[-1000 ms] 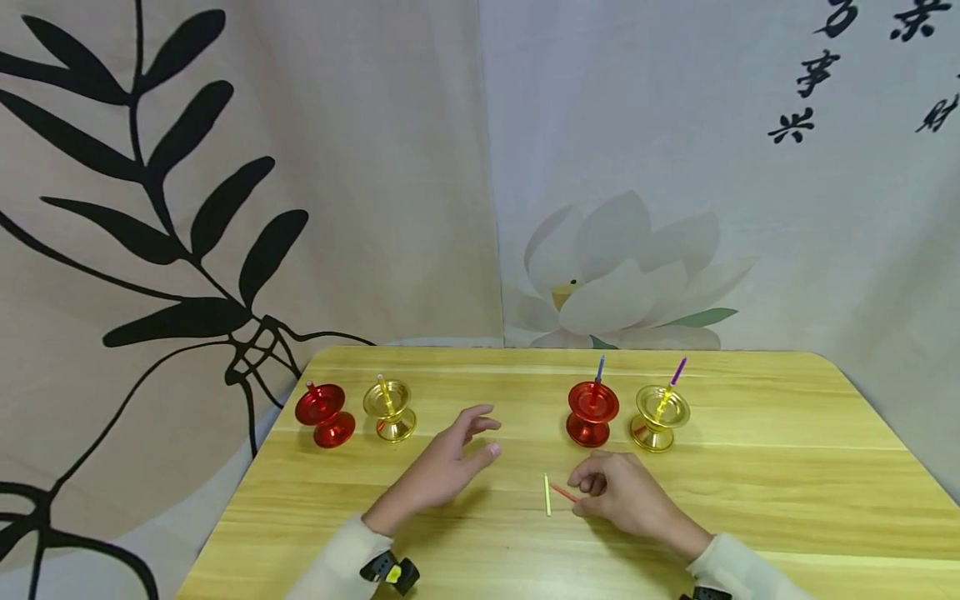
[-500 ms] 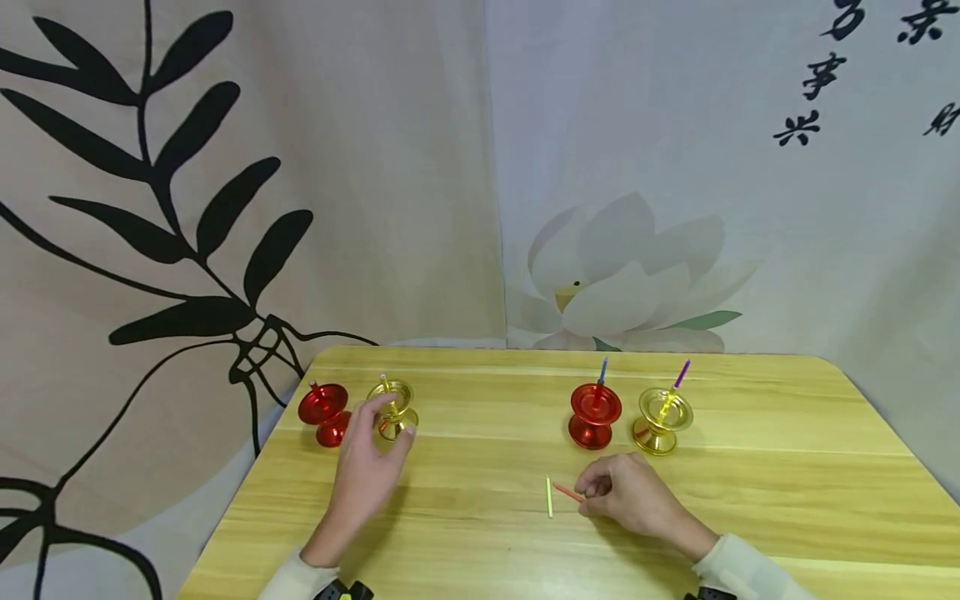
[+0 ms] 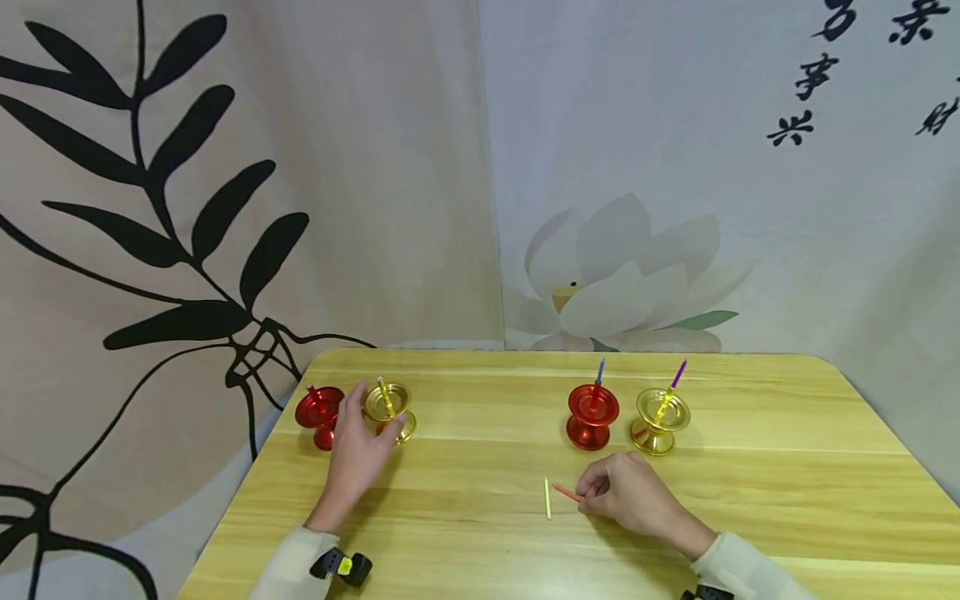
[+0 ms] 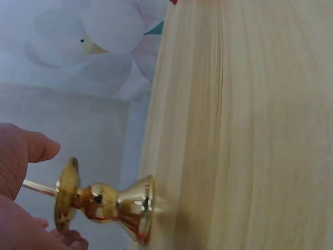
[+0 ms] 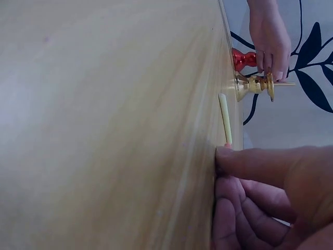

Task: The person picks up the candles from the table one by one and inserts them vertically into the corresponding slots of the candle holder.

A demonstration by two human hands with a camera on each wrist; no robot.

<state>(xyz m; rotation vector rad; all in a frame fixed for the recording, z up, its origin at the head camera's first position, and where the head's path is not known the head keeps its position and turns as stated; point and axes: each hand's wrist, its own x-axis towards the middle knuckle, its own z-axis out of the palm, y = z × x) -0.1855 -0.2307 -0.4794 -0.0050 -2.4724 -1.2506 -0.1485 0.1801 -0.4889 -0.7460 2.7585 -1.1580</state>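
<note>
My left hand [image 3: 356,454] reaches around the left gold candle holder [image 3: 401,402], fingers on its far left side and thumb in front. In the left wrist view the thumb stands apart from the holder's dish, and a pale candle [image 4: 39,187] sticks out of it. The fingers lie partly behind the dish, so their contact is unclear. My right hand [image 3: 630,496] pinches the end of a small orange-red candle [image 3: 567,492] low at the tabletop. Beside that candle lies a yellow-green candle [image 3: 547,498]. Partly behind my left hand is a red candle holder [image 3: 318,407].
On the right half of the wooden table [image 3: 480,550] stand a red candle holder [image 3: 588,435] with a blue candle [image 3: 601,372] and a gold candle holder [image 3: 652,439] with a purple candle [image 3: 678,374]. A printed curtain [image 3: 390,167] hangs behind the table.
My left hand has moved left from mid-table to the left gold candle holder, then slightly further left between it and the red one. The right hand keeps its pinch on the orange-red candle.
</note>
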